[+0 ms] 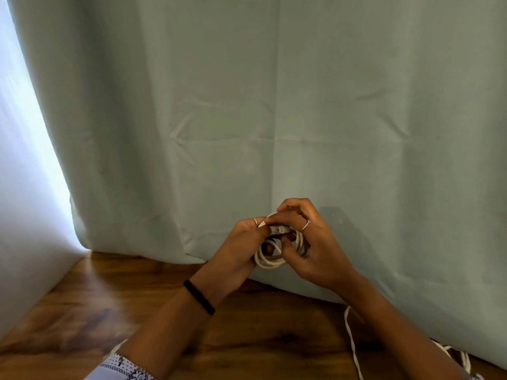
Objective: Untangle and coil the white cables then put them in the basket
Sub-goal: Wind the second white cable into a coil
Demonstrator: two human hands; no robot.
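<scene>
I hold a small coil of white cable (270, 261) in the air in front of the curtain, between both hands. My left hand (238, 250) grips the coil from the left, fingers curled round its loops. My right hand (310, 242) pinches the cable's plug end (279, 229) at the top of the coil, with the other fingers curled round the loops on the right. More loose white cable (352, 344) lies on the wooden table at the lower right, partly behind my right forearm. No basket is in view.
A pale green curtain (274, 119) hangs close behind my hands and reaches down to the wooden table (82, 311). A white wall (22, 187) closes off the left side. Further tangled white cable (455, 355) lies at the curtain's foot on the right.
</scene>
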